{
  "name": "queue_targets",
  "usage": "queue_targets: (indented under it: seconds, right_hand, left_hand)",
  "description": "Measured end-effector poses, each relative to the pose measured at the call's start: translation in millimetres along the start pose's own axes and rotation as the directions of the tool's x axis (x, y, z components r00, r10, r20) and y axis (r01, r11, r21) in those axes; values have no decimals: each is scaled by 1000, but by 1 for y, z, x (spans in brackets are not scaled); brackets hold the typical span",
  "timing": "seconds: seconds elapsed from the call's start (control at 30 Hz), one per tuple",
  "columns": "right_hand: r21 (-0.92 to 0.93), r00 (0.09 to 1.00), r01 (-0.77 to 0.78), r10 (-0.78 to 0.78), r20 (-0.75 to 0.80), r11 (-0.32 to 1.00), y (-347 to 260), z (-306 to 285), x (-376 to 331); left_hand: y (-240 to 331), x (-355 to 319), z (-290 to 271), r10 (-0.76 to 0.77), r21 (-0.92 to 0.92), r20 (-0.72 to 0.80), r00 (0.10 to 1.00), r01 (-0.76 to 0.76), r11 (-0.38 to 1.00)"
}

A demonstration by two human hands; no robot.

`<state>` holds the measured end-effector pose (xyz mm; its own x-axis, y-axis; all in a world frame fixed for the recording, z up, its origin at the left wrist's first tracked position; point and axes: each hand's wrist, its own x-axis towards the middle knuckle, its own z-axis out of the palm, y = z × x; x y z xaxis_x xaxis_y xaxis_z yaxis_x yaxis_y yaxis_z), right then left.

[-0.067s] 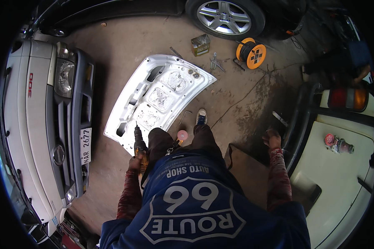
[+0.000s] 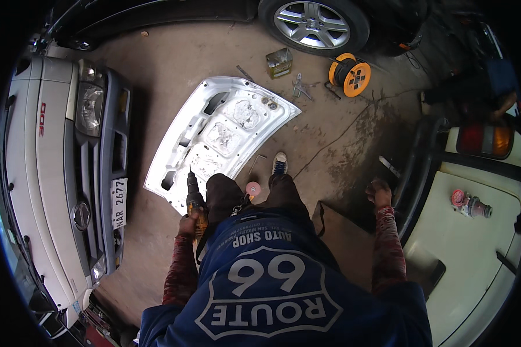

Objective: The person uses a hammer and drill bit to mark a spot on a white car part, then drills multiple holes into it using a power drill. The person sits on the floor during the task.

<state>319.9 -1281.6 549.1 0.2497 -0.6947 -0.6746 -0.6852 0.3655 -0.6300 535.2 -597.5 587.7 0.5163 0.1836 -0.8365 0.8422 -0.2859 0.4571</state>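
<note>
In my left hand [image 2: 189,223] is a yellow and black power drill [image 2: 194,199], its thin bit pointing away from me. The fingers are wrapped round its grip. Beyond the bit lies a white car panel [image 2: 202,139], inner side up, with cut-outs and rough patches. My right hand [image 2: 380,192] hangs low on the right, fingers curled in; whether it has something small in it is hidden. Just past it is a narrow whitish object [image 2: 389,166]. A round pink disc [image 2: 253,188] shows by my legs, next to a bent metal rod [image 2: 257,163].
A silver vehicle's front [image 2: 92,173] stands at left, a pale vehicle [image 2: 463,243] with a red valve-like fitting [image 2: 470,203] on it at right. An orange cable reel [image 2: 349,75], pliers [image 2: 300,87] and an open tin [image 2: 279,62] sit ahead near a wheel [image 2: 312,24]. Another person's arm [image 2: 505,104] shows far right.
</note>
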Motion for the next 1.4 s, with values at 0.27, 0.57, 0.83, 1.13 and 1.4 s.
queue_targets:
  seconds: [0.27,0.57,0.83,1.13,1.4]
  right_hand:
    - [9,909,-204,186,372,979,4,34,30]
    - [-92,851,111,-47,523,990,-103,177,-25]
    - [-236,466,150,142,873,960,-203,365,-70]
    - [118,445,-669,268,854,734,-220,471,-21]
    - [41,359,-840,498,790,541,-191,525,131]
  left_hand:
    - [115,-46,80,206,210,26,978,-207,956]
    - [208,-42,132,175,172,191,966,-208,963]
    - [290,2,178,117,225,261,958,-178,958]
    - [362,85,221,-9,262,511,859,-145,954]
    - [331,177,269,54,529,542,838,-390,753]
